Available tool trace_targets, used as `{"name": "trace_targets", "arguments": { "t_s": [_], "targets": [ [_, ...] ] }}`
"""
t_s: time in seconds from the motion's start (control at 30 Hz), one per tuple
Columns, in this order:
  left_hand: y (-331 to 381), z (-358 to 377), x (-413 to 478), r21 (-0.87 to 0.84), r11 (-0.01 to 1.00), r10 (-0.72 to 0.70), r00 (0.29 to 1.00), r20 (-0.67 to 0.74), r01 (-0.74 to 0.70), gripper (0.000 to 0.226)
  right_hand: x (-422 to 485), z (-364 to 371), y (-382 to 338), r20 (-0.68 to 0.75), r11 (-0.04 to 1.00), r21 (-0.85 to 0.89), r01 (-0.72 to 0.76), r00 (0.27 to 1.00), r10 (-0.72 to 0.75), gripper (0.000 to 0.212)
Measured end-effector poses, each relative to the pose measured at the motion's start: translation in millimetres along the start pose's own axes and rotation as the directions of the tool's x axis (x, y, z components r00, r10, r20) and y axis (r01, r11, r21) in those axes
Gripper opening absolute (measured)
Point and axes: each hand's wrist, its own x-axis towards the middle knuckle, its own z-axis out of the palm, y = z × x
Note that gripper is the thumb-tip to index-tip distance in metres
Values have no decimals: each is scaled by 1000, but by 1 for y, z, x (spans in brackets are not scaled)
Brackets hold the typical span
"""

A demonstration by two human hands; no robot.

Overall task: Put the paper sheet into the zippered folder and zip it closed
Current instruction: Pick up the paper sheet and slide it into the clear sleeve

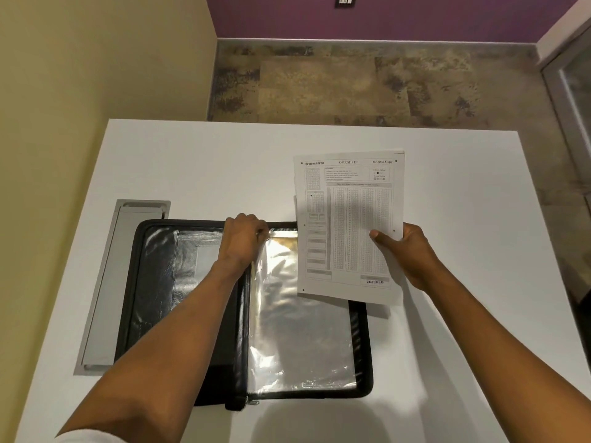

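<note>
A black zippered folder [153,282] lies open flat on the white table [224,167]. Clear plastic sleeves [300,330] fill its right half. My left hand [244,238] pinches the top edge of a sleeve near the folder's spine. My right hand [406,251] holds a printed OMR paper sheet [348,225] by its right edge, upright and lifted above the folder's upper right corner. The sheet hides that corner of the folder. The zipper pull [251,402] rests at the folder's near edge by the spine.
A grey metal cable hatch [115,282] is set into the table left of the folder, which partly overlaps it. A yellow wall stands close on the left. Beyond the table's far edge is mottled brown floor [351,87].
</note>
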Motion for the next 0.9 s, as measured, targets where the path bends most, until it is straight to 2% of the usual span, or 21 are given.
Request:
{"name": "trace_targets", "arguments": {
  "t_s": [0.23, 0.4, 0.53, 0.7, 0.9],
  "targets": [
    [-4, -5, 3, 110, 987, 115, 992, 48, -120, 18, 1, 0, -8, -15, 1000, -9, 21, 1000, -21, 27],
    [-2, -2, -1, 39, 989, 145, 989, 15, -145, 7, 0, -1, -15, -28, 999, -18, 39, 999, -40, 25],
    [-1, -1, 1, 18, 990, 138, 989, 48, -139, 12, 2, -3, -23, -51, 997, -44, 66, 996, -69, 25],
    [0, -6, -3, -84, 992, 102, 993, 51, -97, 18, 19, 2, -49, -96, 985, -98, 143, 984, -153, 39],
    [1, -2, -12, -239, 970, 50, 995, 82, -30, 15, 50, 27, -95, -39, 950, -183, 254, 963, -265, 37]
  ]
}}
